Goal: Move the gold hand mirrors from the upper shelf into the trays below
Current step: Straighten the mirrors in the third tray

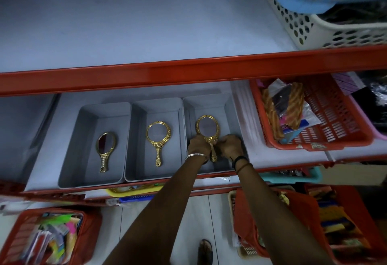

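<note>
Grey tray [230, 105]: mirror [207, 127] (handle nearward)

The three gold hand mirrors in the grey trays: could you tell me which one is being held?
The mirror in the rightmost tray: the left hand and right hand grip it where frame meets handle. The other two lie untouched.

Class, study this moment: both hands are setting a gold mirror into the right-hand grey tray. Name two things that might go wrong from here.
1. The left hand and right hand pinch only the neck of the third mirror; its glass head could tip and knock the right tray.
2. All three grey trays sit at the shelf's front edge; withdrawing forearms might nudge one off.
</note>
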The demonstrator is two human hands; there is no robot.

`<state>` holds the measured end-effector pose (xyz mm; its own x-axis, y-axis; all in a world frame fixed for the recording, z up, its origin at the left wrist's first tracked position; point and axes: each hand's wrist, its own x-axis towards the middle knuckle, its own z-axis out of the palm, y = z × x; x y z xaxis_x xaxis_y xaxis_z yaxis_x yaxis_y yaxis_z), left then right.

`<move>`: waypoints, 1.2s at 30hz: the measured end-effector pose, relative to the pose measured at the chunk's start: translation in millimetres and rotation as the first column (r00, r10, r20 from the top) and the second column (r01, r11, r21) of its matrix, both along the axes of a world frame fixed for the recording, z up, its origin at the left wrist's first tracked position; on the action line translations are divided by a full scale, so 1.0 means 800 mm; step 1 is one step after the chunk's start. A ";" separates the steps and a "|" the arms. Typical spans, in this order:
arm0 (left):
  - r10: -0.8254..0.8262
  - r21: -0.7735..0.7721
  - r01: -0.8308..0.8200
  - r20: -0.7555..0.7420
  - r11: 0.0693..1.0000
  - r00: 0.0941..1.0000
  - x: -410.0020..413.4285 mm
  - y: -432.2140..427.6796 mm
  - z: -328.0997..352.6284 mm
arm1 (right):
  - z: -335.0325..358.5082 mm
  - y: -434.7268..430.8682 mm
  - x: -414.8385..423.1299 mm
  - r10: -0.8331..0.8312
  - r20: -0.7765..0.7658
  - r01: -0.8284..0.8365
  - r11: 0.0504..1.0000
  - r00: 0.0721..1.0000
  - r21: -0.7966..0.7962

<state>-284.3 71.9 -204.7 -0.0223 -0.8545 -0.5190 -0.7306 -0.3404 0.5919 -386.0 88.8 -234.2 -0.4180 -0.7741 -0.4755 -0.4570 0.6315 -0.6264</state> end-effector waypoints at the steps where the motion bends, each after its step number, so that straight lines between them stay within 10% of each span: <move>1: -0.003 -0.003 0.003 -0.012 1.000 1.000 0.001 0.003 -0.002 | -0.001 0.003 0.001 0.018 0.013 -0.018 1.000 1.000 0.011; 36: -0.008 -0.088 0.005 -0.033 0.996 0.999 -0.001 0.017 -0.022 | 0.008 0.028 0.018 -0.092 0.049 0.098 0.986 0.995 -0.133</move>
<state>-285.2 85.4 -222.1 -0.0443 -0.8968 -0.4403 -0.7118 -0.2809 0.6437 -371.6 110.9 -227.6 -0.4743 -0.7902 -0.3880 -0.3703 0.5790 -0.7264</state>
